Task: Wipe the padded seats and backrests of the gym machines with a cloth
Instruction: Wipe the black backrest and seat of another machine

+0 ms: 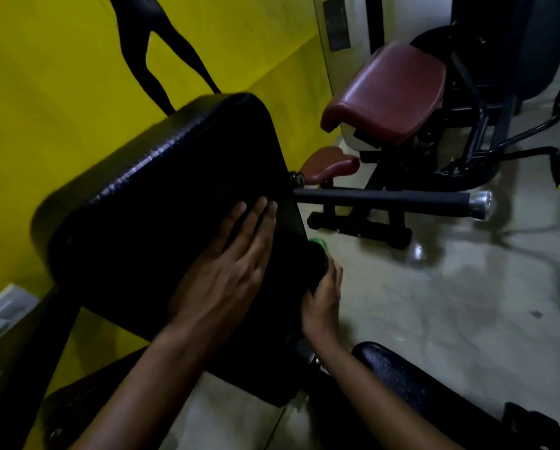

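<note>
Yellow wall (61,76) far left. Big black pad (161,190) tilted, long axis running lower-left to upper-right. Left hand (226,264) flat on pad's near-right part, fingers (259,219) straight and close together, pointing up toward unwiped far end. Cloth not visible, maybe under palm, can't tell. Right hand (324,303) curled round pad's right edge, green thing (319,244) just above. Maroon seats (389,89) further right, well apart, probably next.

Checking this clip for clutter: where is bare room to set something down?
Bare floor lies right of the right hand, below the chrome-tipped bar. The black pad is bare beyond the left hand. Crowded: machine frames under the maroon seat.
</note>
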The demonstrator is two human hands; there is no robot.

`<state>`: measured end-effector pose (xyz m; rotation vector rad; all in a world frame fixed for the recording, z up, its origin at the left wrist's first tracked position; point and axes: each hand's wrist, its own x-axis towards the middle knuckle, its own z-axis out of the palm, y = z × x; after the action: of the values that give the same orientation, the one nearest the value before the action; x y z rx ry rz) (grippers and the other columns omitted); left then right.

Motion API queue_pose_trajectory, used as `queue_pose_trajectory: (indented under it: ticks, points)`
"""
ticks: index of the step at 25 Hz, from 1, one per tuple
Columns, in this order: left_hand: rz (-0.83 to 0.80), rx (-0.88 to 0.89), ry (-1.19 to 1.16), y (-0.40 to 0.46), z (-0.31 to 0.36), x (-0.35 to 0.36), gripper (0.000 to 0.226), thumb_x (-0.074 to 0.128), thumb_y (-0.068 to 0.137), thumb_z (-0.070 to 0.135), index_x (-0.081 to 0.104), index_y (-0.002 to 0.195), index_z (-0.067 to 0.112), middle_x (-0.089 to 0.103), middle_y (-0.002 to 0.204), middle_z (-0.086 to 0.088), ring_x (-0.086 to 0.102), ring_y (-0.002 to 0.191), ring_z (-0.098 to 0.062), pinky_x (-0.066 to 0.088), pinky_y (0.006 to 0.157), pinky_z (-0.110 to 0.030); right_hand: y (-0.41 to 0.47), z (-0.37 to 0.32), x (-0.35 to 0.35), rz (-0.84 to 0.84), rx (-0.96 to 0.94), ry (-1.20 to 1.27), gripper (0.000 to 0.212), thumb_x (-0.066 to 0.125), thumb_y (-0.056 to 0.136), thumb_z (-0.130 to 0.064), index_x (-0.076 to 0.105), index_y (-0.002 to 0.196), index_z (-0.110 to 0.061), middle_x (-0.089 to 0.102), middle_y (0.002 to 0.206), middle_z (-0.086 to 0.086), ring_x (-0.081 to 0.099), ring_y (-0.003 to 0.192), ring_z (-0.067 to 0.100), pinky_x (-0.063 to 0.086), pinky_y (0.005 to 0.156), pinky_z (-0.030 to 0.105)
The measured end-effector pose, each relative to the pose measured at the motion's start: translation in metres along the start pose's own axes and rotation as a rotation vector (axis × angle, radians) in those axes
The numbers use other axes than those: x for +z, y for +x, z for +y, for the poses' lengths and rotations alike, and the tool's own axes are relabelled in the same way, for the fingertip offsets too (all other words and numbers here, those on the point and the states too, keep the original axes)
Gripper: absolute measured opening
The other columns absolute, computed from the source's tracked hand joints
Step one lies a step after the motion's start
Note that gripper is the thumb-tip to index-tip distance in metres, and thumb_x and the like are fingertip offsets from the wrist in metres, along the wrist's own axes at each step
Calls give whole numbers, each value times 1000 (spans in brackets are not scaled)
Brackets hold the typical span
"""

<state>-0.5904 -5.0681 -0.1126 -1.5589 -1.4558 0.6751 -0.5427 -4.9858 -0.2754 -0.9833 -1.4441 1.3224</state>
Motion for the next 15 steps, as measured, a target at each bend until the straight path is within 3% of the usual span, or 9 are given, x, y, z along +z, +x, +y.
queue_pose_trajectory:
  ticks: [1,3,5,7,10,11,13,15]
  points:
    - [-14,-3,11,0,0,1,58,18,86,8,39,137,-11,31,149,-25,27,140,-37,8,116,-47,-3,0,1,0,-65,7,61,54,90,-34,33,144,-14,37,140,5,47,120,16,40,93,27]
    - [-31,-15,-6,0,0,3,59,17,87,9,33,140,-11,29,151,-24,25,141,-38,6,117,-47,-4,14,1,-38,-55,-43,61,53,91,-24,28,146,-16,33,144,8,42,127,19,33,97,22]
    - [-42,-15,-1,0,2,4,59,16,88,9,30,141,-12,27,151,-25,24,141,-39,5,118,-47,1,25,-4,-149,144,-136,60,48,95,-12,21,148,-12,27,148,12,39,131,29,35,100,30]
    - [-67,-16,12,-1,1,4,58,15,89,10,31,141,-12,28,151,-25,24,141,-39,8,117,-47,8,24,-10,-194,252,-118,56,47,96,-13,23,147,-12,27,146,11,40,129,29,36,98,34]
    - [-96,37,120,-10,10,12,59,8,92,12,23,144,-11,18,154,-27,15,143,-41,4,118,-50,6,-4,-15,-145,-46,74,56,51,94,-18,29,145,-16,31,142,0,38,120,2,30,93,4]
    - [-129,81,153,-13,13,16,59,5,92,12,21,144,-11,14,154,-28,12,144,-41,3,118,-51,3,-8,-13,-141,-146,105,57,52,93,-21,30,145,-17,30,142,0,37,120,0,29,96,3]
    - [-190,114,124,-18,14,20,60,4,92,11,25,143,-11,17,153,-28,15,143,-41,4,118,-50,-9,7,-5,-129,-230,49,63,54,90,-24,26,147,-22,27,147,5,37,127,10,32,106,17]
    - [-237,139,145,-19,16,19,61,0,91,9,24,143,-11,18,154,-28,15,143,-41,4,118,-50,-17,40,0,-122,-96,-72,63,51,93,-12,23,148,-22,27,147,9,40,130,23,36,108,32]
